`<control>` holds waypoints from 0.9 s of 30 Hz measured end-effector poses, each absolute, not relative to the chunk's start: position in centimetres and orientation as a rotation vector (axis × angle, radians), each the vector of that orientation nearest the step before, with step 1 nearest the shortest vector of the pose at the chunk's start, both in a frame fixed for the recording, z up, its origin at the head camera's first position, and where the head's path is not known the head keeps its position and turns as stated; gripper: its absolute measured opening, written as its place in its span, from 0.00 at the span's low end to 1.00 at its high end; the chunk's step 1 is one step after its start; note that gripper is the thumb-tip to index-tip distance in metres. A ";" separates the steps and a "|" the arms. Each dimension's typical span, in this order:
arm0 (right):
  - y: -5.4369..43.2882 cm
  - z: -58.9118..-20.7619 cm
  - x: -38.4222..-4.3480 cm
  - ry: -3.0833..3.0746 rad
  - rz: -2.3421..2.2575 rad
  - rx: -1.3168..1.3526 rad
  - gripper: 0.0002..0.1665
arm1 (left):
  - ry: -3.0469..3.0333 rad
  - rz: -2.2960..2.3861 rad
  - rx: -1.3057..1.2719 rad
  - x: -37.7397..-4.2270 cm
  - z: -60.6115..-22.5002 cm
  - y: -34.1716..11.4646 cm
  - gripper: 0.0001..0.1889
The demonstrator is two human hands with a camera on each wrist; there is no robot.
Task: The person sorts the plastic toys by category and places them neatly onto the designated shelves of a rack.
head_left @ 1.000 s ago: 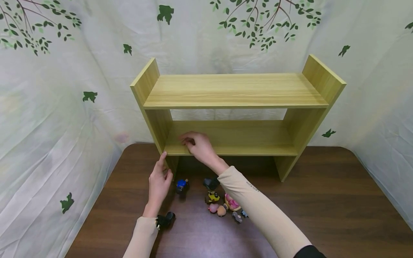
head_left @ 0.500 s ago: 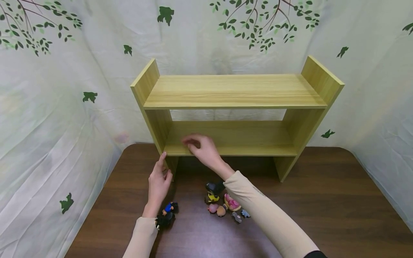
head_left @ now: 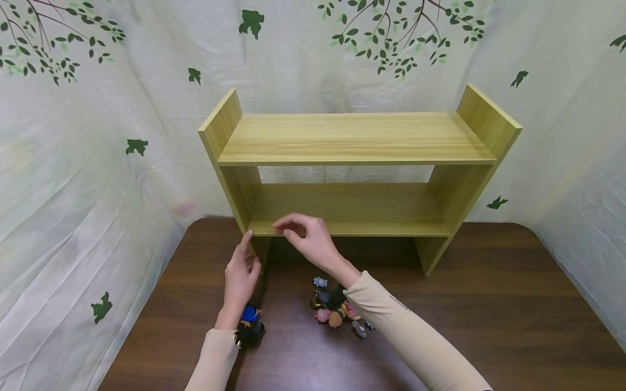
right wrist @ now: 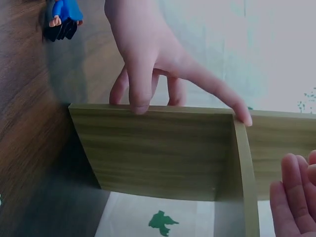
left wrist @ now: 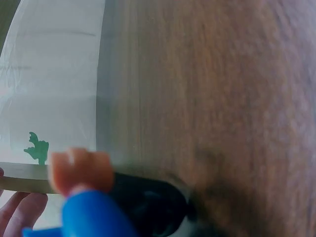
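A light wooden two-tier bookshelf [head_left: 357, 138] stands on the brown table. My left hand [head_left: 240, 279] grips its left side panel: in the right wrist view the thumb [right wrist: 140, 94] lies over the panel's edge, with fingers behind it and the index fingertip touching the shelf board's corner. My right hand [head_left: 313, 241] hovers before the lower board, its fingers loosely curved with nothing visible between them. A small toy figure [head_left: 250, 313] with a blue body and dark legs is beside my left wrist; it looms large and blurred in the left wrist view.
Several small toys lie in a cluster below my right forearm, among them a pink one [head_left: 323, 315], a tan one [head_left: 335, 320], a grey one [head_left: 359, 329] and a pale blue one [head_left: 320, 282]. A white printed cloth [head_left: 122, 217] hangs around the table.
My right hand has drawn back and down from the lower board. The blue toy figure has shifted toward my left wrist. A pale blue toy has come into sight. My left hand stays put.
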State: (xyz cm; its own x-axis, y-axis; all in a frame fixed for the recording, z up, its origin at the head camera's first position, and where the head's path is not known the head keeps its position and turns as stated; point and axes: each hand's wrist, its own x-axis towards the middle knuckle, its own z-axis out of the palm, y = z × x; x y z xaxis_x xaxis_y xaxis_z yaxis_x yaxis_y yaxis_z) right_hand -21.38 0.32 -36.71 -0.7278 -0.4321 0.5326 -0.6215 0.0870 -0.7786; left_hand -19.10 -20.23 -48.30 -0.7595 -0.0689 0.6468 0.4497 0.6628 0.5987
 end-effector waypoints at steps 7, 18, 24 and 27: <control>1.2 -37.1 -21.0 -2.178 1.755 1.071 0.11 | -2.239 -1.053 -0.278 -18.9 -48.1 -20.2 0.42; 3.4 -37.4 -19.2 -2.190 1.846 1.048 0.11 | -2.271 -1.023 -0.260 -18.9 -48.0 -20.3 0.41; 4.7 -36.3 -17.4 -2.237 1.836 1.025 0.10 | -2.266 -1.017 -0.271 -18.9 -48.1 -20.2 0.41; 5.3 -36.8 -17.2 -2.258 1.842 1.016 0.10 | -2.256 -1.020 -0.282 -18.9 -48.1 -20.2 0.41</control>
